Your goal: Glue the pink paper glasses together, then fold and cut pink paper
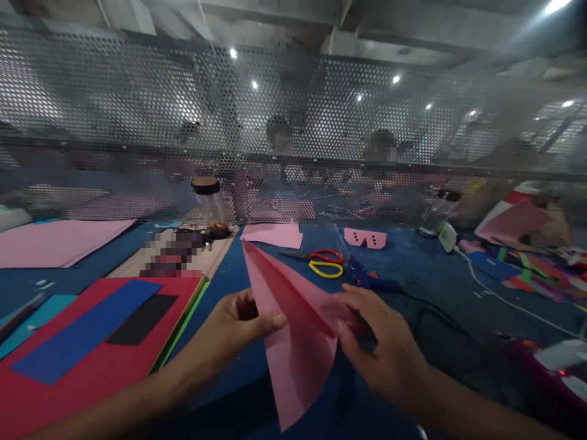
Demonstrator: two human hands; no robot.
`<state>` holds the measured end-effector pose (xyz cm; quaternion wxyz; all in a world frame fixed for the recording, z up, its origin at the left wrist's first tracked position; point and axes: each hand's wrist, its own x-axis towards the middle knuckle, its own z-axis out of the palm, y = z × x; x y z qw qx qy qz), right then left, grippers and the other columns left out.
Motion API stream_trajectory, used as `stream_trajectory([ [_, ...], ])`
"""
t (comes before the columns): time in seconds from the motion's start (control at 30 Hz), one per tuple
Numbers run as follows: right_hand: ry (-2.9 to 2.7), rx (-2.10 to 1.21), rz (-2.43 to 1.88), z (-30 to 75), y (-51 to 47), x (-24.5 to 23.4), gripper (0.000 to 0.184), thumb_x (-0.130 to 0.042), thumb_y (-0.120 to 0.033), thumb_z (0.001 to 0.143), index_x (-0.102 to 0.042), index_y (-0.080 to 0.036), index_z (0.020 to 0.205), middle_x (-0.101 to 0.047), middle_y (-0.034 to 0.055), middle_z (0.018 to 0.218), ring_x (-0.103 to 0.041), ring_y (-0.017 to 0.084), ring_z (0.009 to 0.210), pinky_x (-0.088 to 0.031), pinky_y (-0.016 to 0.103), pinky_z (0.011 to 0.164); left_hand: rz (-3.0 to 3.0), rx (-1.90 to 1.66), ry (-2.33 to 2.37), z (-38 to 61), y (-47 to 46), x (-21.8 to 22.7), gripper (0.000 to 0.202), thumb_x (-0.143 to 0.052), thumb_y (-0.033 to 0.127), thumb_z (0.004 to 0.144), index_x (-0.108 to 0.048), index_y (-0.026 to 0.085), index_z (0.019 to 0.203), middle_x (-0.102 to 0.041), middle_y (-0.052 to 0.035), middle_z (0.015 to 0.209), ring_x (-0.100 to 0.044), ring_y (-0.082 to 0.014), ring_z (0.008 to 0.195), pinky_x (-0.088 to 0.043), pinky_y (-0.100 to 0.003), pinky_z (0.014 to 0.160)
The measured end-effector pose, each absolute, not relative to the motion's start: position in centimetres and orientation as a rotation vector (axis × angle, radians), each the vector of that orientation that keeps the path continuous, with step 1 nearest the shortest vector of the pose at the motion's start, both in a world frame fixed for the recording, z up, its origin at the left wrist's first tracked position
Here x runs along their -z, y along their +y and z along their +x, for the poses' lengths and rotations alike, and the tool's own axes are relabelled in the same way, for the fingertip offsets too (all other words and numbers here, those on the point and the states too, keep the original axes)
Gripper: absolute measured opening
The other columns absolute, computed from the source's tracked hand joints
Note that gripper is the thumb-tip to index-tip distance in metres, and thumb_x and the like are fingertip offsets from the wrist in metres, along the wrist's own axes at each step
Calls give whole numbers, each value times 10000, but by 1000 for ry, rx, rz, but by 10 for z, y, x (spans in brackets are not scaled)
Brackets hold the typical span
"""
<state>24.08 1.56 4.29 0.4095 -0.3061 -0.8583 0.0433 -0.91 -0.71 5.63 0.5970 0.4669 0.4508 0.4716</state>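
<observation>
A folded sheet of pink paper, pointed at its far end and curved along its near edge, is held up over the blue table. My left hand pinches its left side, thumb on top and fingers behind. On the right edge, my right hand grips the paper between thumb and fingers. A darker pink crease runs from the tip toward the right hand. Just beyond lie scissors with one red and one yellow handle. A blue glue gun rests close to my right hand.
Red paper sheets with blue and black strips lie at left. Pink sheets and a glass jar sit behind. Coloured scraps, a white cable and a clear bottle are at right. A perforated metal screen stands behind the table.
</observation>
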Motion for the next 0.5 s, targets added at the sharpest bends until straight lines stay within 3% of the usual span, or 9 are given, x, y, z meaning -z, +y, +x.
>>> stream_trajectory([
  [0.1, -2103, -100, -751, 246, 25, -48, 202, -549, -149, 934, -593, -249, 1105, -753, 38, 1010, -710, 251, 1058, -514, 454, 1031, 1103, -1069, 1034, -14, -8, -61, 281, -847, 411, 731, -781, 180, 878, -803, -91, 895, -726, -260, 756, -582, -343, 700],
  [0.23, -2059, -184, -808, 251, 29, -56, 136, -582, -196, 946, -647, -247, 1054, -757, 25, 1031, -699, 237, 1078, -517, 393, 1018, 1131, -1046, 1076, -19, -10, -71, 298, -824, 411, 775, -760, 171, 939, -799, -107, 977, -734, -285, 863, -586, -340, 734],
  [0.4, -1980, -421, -944, 253, 26, -68, 136, -586, -251, 953, -669, -236, 1060, -755, 8, 964, -717, 175, 838, -569, 240, 717, 1123, -1043, 1081, -23, -6, -86, 354, -826, 351, 790, -704, 190, 1081, -788, -102, 1052, -733, -248, 849, -578, -327, 764],
  [0.5, -1931, -518, -973, 253, 26, -75, 149, -579, -281, 953, -683, -229, 1046, -742, 7, 936, -697, 166, 800, -556, 224, 674, 1118, -1038, 1070, -25, -4, -92, 395, -839, 335, 767, -694, 195, 1106, -781, -107, 1076, -731, -245, 816, -569, -317, 719],
])
